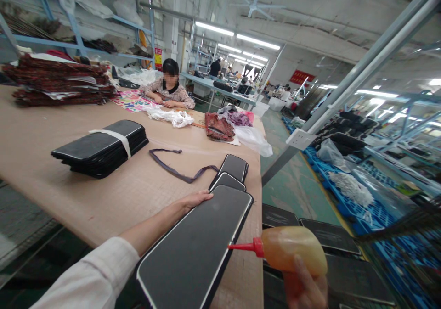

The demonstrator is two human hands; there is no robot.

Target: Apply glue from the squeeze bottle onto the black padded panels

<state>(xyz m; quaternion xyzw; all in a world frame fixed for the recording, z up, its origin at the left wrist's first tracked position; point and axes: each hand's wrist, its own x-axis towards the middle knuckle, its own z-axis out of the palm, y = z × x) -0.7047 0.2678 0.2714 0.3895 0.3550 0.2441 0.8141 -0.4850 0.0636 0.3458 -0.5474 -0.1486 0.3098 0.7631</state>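
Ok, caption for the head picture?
Left hand rests on flat black panel; right hand holds amber plastic squeeze bottle, red nozzle.

The person's left arm (138,238) enters from 7 o'clock and stretches toward 1 o'clock, its white sleeve (93,277) ending short of the bare forearm (155,226). The left hand (193,200) lies flat, palm down, fingers straight and together, pointing to 2 o'clock. At 5 o'clock the right hand (306,288) rises from the bottom edge, fingers curled closed in a grip, its wrist out of view.
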